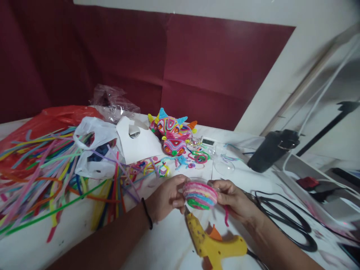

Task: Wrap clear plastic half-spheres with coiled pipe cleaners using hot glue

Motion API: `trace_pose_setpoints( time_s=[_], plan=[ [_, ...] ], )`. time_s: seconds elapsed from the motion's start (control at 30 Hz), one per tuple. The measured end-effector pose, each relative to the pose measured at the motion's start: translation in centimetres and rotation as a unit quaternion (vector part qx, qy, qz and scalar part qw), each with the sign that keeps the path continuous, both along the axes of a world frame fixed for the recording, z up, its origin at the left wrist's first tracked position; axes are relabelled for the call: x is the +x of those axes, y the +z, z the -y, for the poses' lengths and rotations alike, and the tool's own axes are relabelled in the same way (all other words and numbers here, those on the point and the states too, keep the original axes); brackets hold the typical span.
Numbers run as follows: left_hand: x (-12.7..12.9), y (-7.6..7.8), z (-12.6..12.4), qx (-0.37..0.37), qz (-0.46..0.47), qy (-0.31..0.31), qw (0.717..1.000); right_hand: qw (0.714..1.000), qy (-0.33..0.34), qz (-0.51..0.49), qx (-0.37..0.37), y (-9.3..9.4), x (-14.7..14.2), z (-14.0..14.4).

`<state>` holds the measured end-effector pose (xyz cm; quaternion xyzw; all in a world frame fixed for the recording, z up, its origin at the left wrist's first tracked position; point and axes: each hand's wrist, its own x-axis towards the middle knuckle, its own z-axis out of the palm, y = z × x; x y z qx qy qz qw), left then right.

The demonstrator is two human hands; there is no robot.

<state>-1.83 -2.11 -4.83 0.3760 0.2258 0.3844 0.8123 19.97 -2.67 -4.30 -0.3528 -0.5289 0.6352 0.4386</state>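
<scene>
Dark red paper (208, 67) covers much of the pale wall (315, 48) behind a white desk (163, 243). Near the front of it, both hands hold a dome (199, 197) banded in pink, blue and green, with a clear rim along its top. The left hand (170, 198) is partly closed, its fingers bent at the dome's left edge; a black band (147, 213) circles that wrist. The right hand (232, 197) pinches the opposite edge between thumb and fingers, and a pink strand (226, 216) hangs beside it. Just below lies a yellow glue gun (205, 240), nozzle pointing up toward the left fingers; whether it touches them I cannot tell.

Pipe cleaners (42, 176) in many colours spread over the left side, partly on a red bag (67, 112) and beside a white bag (95, 129). White paper (143, 142) stands next to those. Farther back, horned figures (174, 131) sit in a cluster, with a small timer (208, 142) to their right. Beyond the right hand are a clear shell (224, 166), a black bottle (274, 150) and a coiled cable (306, 240).
</scene>
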Motion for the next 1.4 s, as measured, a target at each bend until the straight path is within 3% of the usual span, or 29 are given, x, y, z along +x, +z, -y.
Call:
trace_pose_setpoints(
  time_s=[0.1,0.2,0.27,0.57,0.8,1.13,1.4],
  plan=[
    [-0.2,0.7,-0.1,0.093,-0.1,0.093,0.986,1.0,0.0,0.017,0.014,0.8,-0.1,-0.1],
    [-0.4,1.5,0.0,0.226,-0.216,0.186,0.931,0.999,0.0,0.036,0.024,1.5,-0.3,-0.1],
    [-0.6,2.0,0.3,0.291,-0.26,0.208,0.897,0.998,0.003,0.058,0.036,2.0,-0.4,0.1],
    [-0.3,3.4,1.8,0.422,-0.374,0.164,0.809,0.972,0.011,0.196,0.13,3.8,-1.4,1.2],
    [0.0,4.0,2.3,0.491,-0.429,0.108,0.75,0.955,-0.001,0.244,0.166,3.6,-2.0,1.7],
    [-0.2,3.8,2.0,0.443,-0.464,0.083,0.763,0.924,-0.046,0.303,0.229,3.1,-2.6,1.9],
    [-0.3,3.8,1.7,0.412,-0.458,0.096,0.782,0.949,-0.038,0.249,0.19,3.9,-2.2,1.8]
  ],
)
